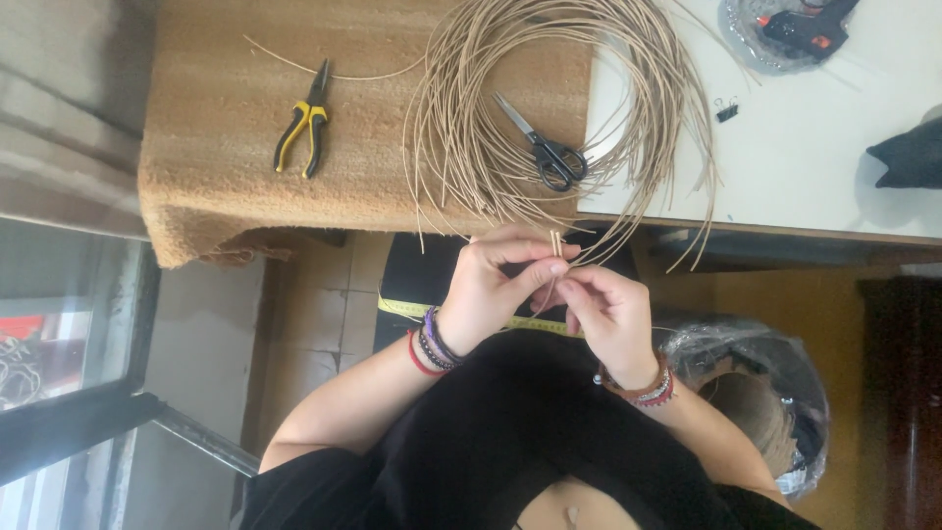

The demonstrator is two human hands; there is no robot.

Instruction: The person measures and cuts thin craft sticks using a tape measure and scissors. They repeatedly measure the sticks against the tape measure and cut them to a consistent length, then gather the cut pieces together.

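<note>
My left hand (496,285) and my right hand (608,314) meet just below the table's edge. Both pinch the ends of a few thin tan reed strands (556,242), which stick up between the fingertips. These strands lead up into a large loose coil of the same reed (461,118) lying on the table. Black-handled scissors (547,149) rest inside the coil. Both wrists wear beaded bracelets.
Yellow-and-black pliers (304,128) lie on a brown mat (216,177) at the left. The white tabletop (805,167) carries a black glue gun (810,29), a small binder clip (726,111) and a dark object (908,157). A yellow measuring tape (402,307) crosses my lap; a plastic bag (760,378) sits at right.
</note>
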